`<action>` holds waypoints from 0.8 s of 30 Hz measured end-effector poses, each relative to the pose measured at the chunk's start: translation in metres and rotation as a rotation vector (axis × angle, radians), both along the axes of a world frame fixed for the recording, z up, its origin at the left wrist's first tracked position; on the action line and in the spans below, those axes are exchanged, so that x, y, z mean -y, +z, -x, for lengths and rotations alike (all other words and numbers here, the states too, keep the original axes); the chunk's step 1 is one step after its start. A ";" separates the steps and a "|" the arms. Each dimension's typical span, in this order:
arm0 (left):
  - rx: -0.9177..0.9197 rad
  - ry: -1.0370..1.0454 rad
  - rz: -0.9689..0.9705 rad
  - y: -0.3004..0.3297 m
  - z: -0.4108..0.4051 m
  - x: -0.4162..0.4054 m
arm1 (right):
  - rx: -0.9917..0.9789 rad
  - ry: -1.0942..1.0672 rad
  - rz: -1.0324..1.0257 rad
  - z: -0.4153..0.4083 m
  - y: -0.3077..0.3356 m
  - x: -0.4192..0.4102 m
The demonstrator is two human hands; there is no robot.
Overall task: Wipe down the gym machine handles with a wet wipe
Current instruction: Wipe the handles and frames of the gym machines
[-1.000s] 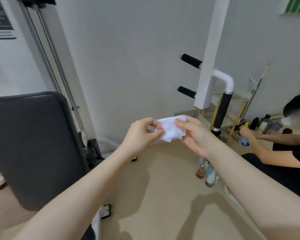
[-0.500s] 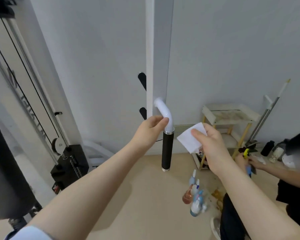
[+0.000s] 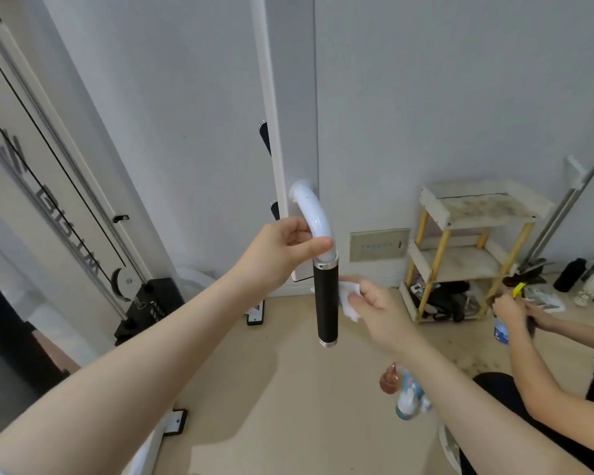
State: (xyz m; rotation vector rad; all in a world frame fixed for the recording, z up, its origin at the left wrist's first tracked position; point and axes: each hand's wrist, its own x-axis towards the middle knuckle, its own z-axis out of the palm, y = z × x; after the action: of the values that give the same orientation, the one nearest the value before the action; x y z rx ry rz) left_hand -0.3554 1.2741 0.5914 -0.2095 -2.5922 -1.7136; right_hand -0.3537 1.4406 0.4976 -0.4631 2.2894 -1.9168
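1. While the curved white metal tube (image 3: 314, 217) is clasped by the left hand (image 3: 282, 252), the hanging black textured handle grip (image 3: 326, 303) is steadied.
2. A crumpled white wet wipe (image 3: 348, 299) is pinched in the right hand (image 3: 378, 310), touching the grip's right side.
3. Ideally the wipe is wrapped around and drawn downward, with firm pressure kept.

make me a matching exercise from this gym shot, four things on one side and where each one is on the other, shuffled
Things:
1. left hand
2. wet wipe
3. black grip
4. spray bottles

Places:
A. standing on the floor below the right arm
B. hanging down from the white curved tube
C. gripping the white curved tube just above the black grip
D. bunched in the right hand, against the black grip's right side

Pairs: 1-C, 2-D, 3-B, 4-A
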 end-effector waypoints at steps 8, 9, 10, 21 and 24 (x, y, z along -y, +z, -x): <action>-0.073 0.027 -0.029 -0.007 0.004 -0.015 | 0.060 0.111 0.243 0.035 0.020 -0.010; -0.079 0.045 -0.045 -0.009 0.004 -0.019 | 0.067 0.158 0.144 0.034 0.013 -0.014; -0.085 0.067 -0.053 -0.010 0.003 -0.024 | 0.079 0.220 0.023 0.029 0.003 -0.018; -0.055 0.289 -0.098 -0.008 -0.023 -0.050 | 0.080 0.480 0.403 0.029 0.007 -0.014; -0.056 0.380 -0.013 -0.005 -0.034 -0.053 | -0.078 0.359 0.067 0.013 -0.027 -0.011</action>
State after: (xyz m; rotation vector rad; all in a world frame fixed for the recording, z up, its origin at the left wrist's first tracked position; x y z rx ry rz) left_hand -0.3210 1.3268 0.5867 0.2191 -2.3849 -1.5620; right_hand -0.3671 1.4520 0.4705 -0.9021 2.0163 -1.8249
